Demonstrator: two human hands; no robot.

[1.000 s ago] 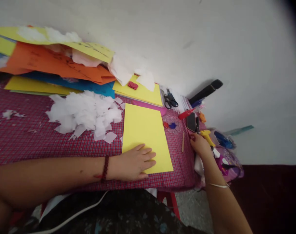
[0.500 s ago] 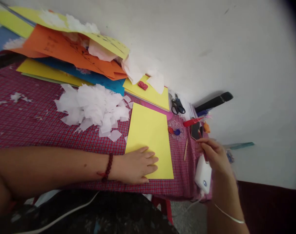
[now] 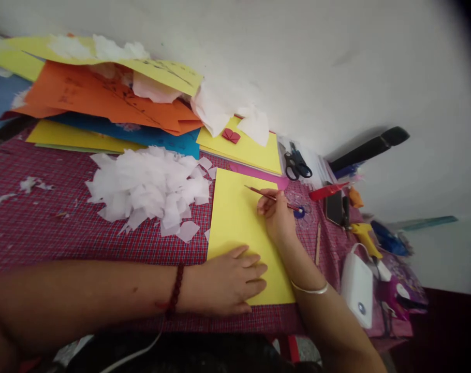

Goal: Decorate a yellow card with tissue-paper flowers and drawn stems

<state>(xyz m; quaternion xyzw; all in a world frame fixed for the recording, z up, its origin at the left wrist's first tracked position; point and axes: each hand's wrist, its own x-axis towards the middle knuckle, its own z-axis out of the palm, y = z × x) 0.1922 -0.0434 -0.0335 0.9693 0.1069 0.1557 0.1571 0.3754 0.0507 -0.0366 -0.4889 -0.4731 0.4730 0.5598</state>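
A sheet of yellow paper [image 3: 235, 217] lies in front of me on the checked cloth. Flat on its lower part rests my left hand [image 3: 231, 282], fingers spread and holding nothing. My right hand [image 3: 280, 220] is closed around a slim reddish pencil [image 3: 254, 190], over the sheet's right edge. The pencil's thin point is over the upper part of the paper; whether it touches is unclear. Left of the sheet is a heap of white paper pieces [image 3: 146, 186], with a few loose scraps near the sheet's edge.
Stacked coloured papers [image 3: 111, 98] stand at the back left. Behind the sheet, a red folded piece [image 3: 231, 135] sits on more yellow paper. Black-handled scissors [image 3: 297, 166], a thin stick [image 3: 318, 243], a white device [image 3: 357, 290] and a yellow glue gun [image 3: 365, 239] lie to the right.
My right hand has moved left from the table's right side to over the yellow sheet, bringing the pencil with it. My left hand stays flat on the paper. The view has shifted slightly.
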